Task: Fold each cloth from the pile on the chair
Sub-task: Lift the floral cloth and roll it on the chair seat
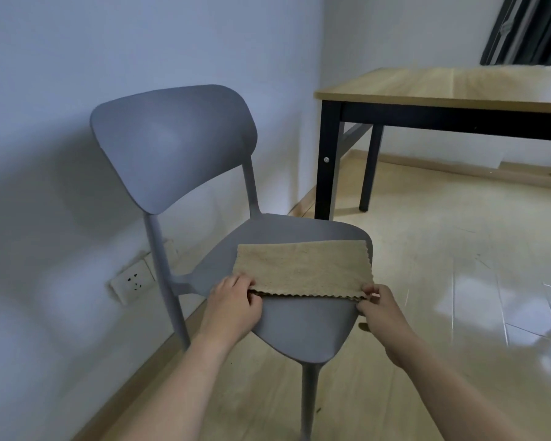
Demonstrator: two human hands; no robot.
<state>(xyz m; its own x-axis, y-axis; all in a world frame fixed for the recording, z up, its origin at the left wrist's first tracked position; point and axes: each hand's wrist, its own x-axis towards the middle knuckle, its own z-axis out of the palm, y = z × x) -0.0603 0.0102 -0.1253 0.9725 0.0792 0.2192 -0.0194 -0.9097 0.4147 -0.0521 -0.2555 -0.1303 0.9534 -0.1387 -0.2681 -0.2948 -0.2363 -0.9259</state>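
A beige cloth (303,268) with zigzag edges lies folded double on the seat of a grey plastic chair (299,326). Its two layers meet along the near edge. My left hand (233,303) pinches the near left corner of the cloth. My right hand (379,305) pinches the near right corner, at the seat's right side. No other cloths show on the chair.
A wooden table (442,90) with black legs stands behind and to the right of the chair. The white wall runs along the left, with a power socket (131,281) low down. Light wooden floor (458,281) spreads to the right.
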